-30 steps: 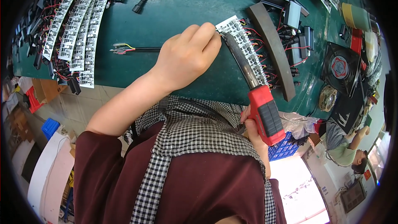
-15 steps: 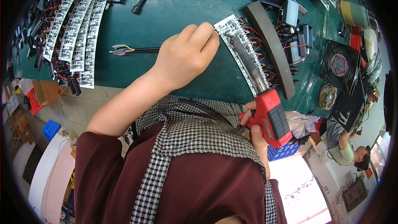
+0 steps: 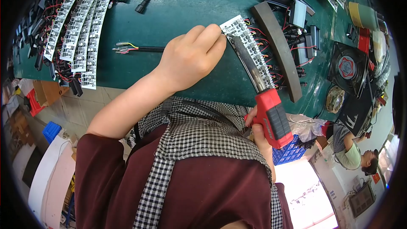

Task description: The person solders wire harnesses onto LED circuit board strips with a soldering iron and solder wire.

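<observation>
My left hand point(image 3: 193, 57) is closed around a black cable point(image 3: 148, 49), whose stripped far-left end shows yellow, red and pale wires. Its fingertips are pinched at the left edge of a white circuit board strip point(image 3: 245, 32) lined with small components. In my right hand point(image 3: 259, 131) is a red and black soldering gun point(image 3: 273, 118), gripped by the handle. The gun's dark metal barrel lies slantwise over the board's left edge, its tip close to my left fingertips. Whether the tip touches a wire is too small to tell.
A curved grey bar point(image 3: 277, 51) lies right of the board, with wired black connectors and metal housings point(image 3: 298, 13) beyond it. Stacked board strips point(image 3: 91, 46) sit at the left. A fan point(image 3: 347, 65) stands at the right; a person point(image 3: 354, 154) is farther off.
The soldering gun has shifted slightly left with my right hand, so its barrel now runs along the board's left edge. My left hand has barely moved.
</observation>
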Demonstrator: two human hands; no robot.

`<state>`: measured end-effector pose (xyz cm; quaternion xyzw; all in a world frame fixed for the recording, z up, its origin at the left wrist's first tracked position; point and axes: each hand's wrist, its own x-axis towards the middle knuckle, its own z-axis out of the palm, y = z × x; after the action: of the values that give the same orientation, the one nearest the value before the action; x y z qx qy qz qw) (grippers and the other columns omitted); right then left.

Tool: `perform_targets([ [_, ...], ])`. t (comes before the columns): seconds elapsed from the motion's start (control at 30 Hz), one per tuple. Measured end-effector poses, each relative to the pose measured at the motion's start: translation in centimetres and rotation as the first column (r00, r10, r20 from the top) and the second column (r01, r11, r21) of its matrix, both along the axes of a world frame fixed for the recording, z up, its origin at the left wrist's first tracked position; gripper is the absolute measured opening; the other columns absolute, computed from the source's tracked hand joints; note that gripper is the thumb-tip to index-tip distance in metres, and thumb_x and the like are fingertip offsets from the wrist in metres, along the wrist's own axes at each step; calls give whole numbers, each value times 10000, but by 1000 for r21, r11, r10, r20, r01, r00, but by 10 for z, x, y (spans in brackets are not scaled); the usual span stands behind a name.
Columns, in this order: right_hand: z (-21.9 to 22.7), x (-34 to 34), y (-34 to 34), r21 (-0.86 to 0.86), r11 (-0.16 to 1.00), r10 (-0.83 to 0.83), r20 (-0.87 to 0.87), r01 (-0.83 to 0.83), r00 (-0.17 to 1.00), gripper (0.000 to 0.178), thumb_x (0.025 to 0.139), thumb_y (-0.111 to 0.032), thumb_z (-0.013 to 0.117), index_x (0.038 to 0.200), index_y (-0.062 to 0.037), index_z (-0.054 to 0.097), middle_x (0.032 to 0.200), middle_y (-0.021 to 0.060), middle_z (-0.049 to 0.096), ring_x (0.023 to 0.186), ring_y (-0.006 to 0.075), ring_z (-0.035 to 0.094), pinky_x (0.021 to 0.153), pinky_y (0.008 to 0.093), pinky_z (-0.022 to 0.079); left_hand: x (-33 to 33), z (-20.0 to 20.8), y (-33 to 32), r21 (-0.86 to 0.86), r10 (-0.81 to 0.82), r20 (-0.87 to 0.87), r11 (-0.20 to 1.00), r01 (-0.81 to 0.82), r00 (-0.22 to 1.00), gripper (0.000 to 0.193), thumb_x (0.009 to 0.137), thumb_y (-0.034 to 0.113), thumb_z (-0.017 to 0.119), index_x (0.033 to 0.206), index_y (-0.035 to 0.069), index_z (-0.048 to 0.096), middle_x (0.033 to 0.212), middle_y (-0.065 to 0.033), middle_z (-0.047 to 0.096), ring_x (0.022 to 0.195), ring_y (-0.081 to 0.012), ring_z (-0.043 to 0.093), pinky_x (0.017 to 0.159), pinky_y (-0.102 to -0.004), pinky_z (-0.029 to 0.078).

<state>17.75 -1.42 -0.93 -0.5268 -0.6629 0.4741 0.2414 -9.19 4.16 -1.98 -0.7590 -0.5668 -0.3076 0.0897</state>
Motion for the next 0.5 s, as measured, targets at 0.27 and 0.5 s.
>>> perform_targets([
  [0.27, -2, 4, 1, 126, 986, 79, 199, -105, 977, 568, 619, -107, 724, 1158, -22, 569, 890, 69, 673, 674, 219, 660, 632, 281, 512, 1, 1, 0, 1, -4, -5, 1000, 4, 1000, 145, 643, 95, 599, 769, 27, 577, 763, -15, 454, 623, -106, 499, 459, -205, 436],
  [0.5, 11, -7, 7, 76, 996, 67, -210, -52, 975, 647, 725, -155, 730, 1255, 80, 442, 646, 60, 624, 595, 154, 626, 622, 247, 483, 1, 0, 0, -11, -8, -5, 1000, 8, 1000, 143, 641, 89, 598, 768, 26, 581, 760, -14, 450, 621, -103, 497, 447, -205, 434],
])
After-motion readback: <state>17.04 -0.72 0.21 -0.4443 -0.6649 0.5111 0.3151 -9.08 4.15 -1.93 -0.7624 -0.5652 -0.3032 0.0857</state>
